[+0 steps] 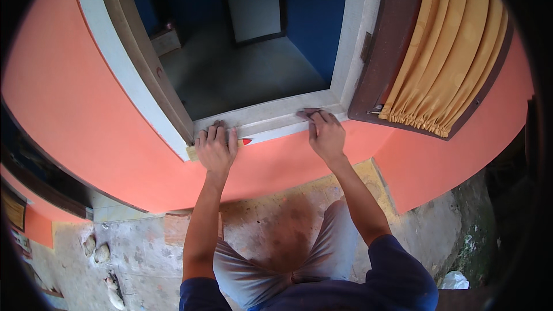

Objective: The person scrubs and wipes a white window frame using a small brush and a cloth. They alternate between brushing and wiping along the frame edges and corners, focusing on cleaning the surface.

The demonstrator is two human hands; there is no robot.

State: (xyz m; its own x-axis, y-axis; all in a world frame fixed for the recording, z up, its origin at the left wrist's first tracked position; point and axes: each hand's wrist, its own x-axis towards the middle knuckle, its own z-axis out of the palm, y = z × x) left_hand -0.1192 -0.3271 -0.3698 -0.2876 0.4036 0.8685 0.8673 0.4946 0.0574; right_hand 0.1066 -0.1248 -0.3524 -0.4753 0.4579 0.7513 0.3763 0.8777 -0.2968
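My left hand (216,148) rests on the left end of the white window sill (271,120), closed around a paintbrush (241,143). The brush's red handle tip shows to the right of the hand and its pale yellowish bristles to the left; the middle is hidden under the fingers. Farther right on the same sill, my right hand (327,137) pinches a thin brownish-grey piece that looks like folded sandpaper (306,113). Its fingers press that piece against the sill's top, near the right corner of the frame. The white paint on the sill looks patchy.
A dark brown shutter (360,95) with a gold curtain (449,52) stands swung out at the right. Salmon-pink wall (276,161) runs below the sill. Inside is a blue-walled room with a pale door (252,3). Slippers (102,253) and a white plastic bag (454,280) lie on the concrete.
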